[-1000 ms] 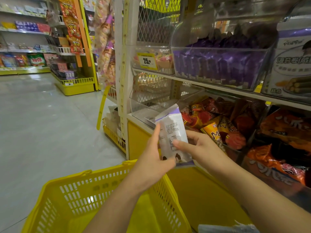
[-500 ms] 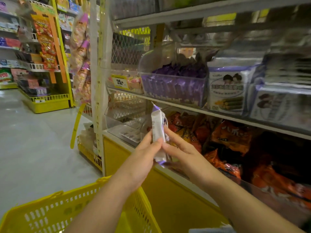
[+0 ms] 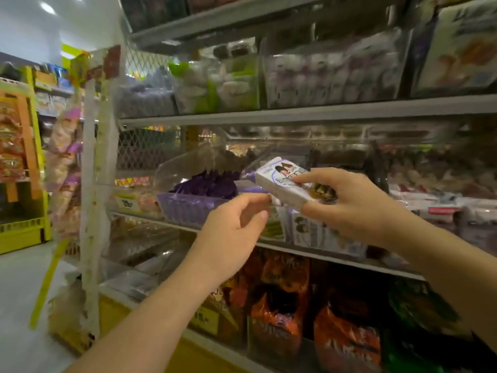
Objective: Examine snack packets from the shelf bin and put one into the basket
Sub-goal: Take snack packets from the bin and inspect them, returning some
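Store shelving (image 3: 295,114) carries clear bins; a purple bin (image 3: 188,208) sits at left. The left hand (image 3: 236,224) is loosely curled and holds nothing, just beside the snack packet (image 3: 279,184); the packet is held in front of the middle shelf; the right hand (image 3: 349,205) pinches its right end. The packet is judged light, soft and crushable; grip it at the ends; its long axis runs upper-left to lower-right, printed face up.

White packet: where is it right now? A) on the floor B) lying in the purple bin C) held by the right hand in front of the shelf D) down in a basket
C: the right hand grips the white packet in mid-air, up in front of the purple bin.
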The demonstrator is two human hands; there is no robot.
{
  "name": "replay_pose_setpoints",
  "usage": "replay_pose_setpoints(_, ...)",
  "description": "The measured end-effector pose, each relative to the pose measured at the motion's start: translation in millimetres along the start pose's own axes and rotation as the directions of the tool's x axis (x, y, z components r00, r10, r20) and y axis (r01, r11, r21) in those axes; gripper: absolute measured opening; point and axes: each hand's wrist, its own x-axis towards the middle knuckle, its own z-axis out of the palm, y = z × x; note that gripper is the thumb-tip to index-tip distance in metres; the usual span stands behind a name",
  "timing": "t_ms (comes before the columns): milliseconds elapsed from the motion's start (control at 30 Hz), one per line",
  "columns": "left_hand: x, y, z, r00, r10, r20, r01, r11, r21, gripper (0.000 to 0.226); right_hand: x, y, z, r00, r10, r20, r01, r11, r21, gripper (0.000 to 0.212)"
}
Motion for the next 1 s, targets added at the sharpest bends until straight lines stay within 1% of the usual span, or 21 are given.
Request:
replay_pose_setpoints(100,18.8,14.7,8.9,0.995,0.099,-0.003,-0.097,0.976,0.196,0.025,15.3,14.4,-33.7,0.991,0.099,0.096,-0.070,0.963,-0.262,0.048)
replay_pose_setpoints(133,25.6,17.5,11.9,0.990,0.138,-0.001,-0.133,0.954,0.270,0.025,21.6,18.5,-39.7,0.984,0.118,0.136,-0.068,0.942,-0.329,0.050)
replay_pose_setpoints(167,32.6,19.0,14.9,0.986,0.168,0.003,-0.160,0.930,0.331,0.026,27.6,22.4,-43.5,0.975,0.123,0.182,-0.045,0.923,-0.381,0.057)
replay_pose_setpoints(200,39.5,19.4,17.7,0.983,0.186,0.012,-0.177,0.911,0.374,0.026,34.4,27.1,-44.8,0.966,0.122,0.227,-0.016,0.908,-0.419,0.066)
replay_pose_setpoints(233,46.5,18.5,20.1,0.981,0.193,0.029,-0.188,0.894,0.407,0.027,41.8,33.6,-43.9,0.957,0.116,0.265,0.017,0.891,-0.454,0.068)
replay_pose_setpoints(300,60.2,15.3,24.8,0.974,0.209,0.091,-0.226,0.848,0.479,0.028,55.8,48.5,-39.0,0.941,0.100,0.324,0.084,0.858,-0.507,0.059)
replay_pose_setpoints(367,73.7,10.3,28.7,0.955,0.243,0.173,-0.298,0.767,0.568,0.030,66.8,62.8,-32.2,0.922,0.108,0.371,0.123,0.828,-0.547,0.055)
replay_pose_setpoints(433,87.1,5.6,33.4,0.936,0.251,0.249,-0.353,0.684,0.638,0.033,76.8,75.3,-27.5,0.895,0.143,0.422,0.165,0.774,-0.611,0.055)
replay_pose_setpoints(467,93.3,3.1,36.1,0.930,0.230,0.286,-0.366,0.651,0.665,0.035,82.0,79.2,-26.9,0.876,0.165,0.453,0.183,0.755,-0.629,0.057)
replay_pose_setpoints(500,99.8,0.8,38.7,0.924,0.199,0.325,-0.376,0.620,0.689,0.038,87.0,82.6,-28.3,0.849,0.190,0.494,0.194,0.757,-0.624,0.061)
replay_pose_setpoints(567,111.9,-3.1,43.2,0.899,0.125,0.420,-0.412,0.563,0.716,0.045,95.9,86.6,-36.1,0.782,0.228,0.581,0.172,0.816,-0.552,0.068)
replay_pose_setpoints(633,122.7,-4.0,46.2,0.866,0.072,0.495,-0.456,0.522,0.721,0.051,101.5,89.8,-45.6,0.753,0.230,0.616,0.127,0.869,-0.479,0.068)
replay_pose_setpoints(667,127.2,-4.1,47.3,0.854,0.070,0.516,-0.476,0.505,0.720,0.052,104.0,92.4,-49.1,0.760,0.223,0.610,0.106,0.884,-0.456,0.066)
replay_pose_setpoints(700,131.7,-4.2,48.2,0.845,0.088,0.527,-0.499,0.485,0.719,0.051,107.2,95.9,-51.9,0.783,0.216,0.583,0.086,0.891,-0.446,0.062)
replay_pose_setpoints(767,138.8,-4.9,49.7,0.832,0.137,0.538,-0.537,0.446,0.716,0.050,117.6,105.5,-53.6,0.859,0.183,0.477,0.065,0.887,-0.457,0.050)
replay_pose_setpoints(800,141.5,-5.6,50.4,0.826,0.150,0.544,-0.547,0.444,0.710,0.050,124.9,111.5,-53.6,0.889,0.164,0.428,0.067,0.878,-0.475,0.042)
replay_pose_setpoints(867,145.2,-7.2,51.8,0.814,0.164,0.558,-0.562,0.466,0.683,0.053,141.6,125.2,-53.1,0.914,0.157,0.373,0.074,0.842,-0.534,0.030)
replay_pose_setpoints(900,146.1,-8.1,52.3,0.810,0.172,0.561,-0.566,0.483,0.668,0.054,150.5,132.9,-52.3,0.917,0.165,0.363,0.072,0.828,-0.556,0.030)
replay_pose_setpoints(1000,147.6,-13.8,52.6,0.808,0.191,0.558,-0.560,0.547,0.623,0.057,174.5,153.6,-46.4,0.908,0.223,0.354,0.043,0.792,-0.609,0.045)
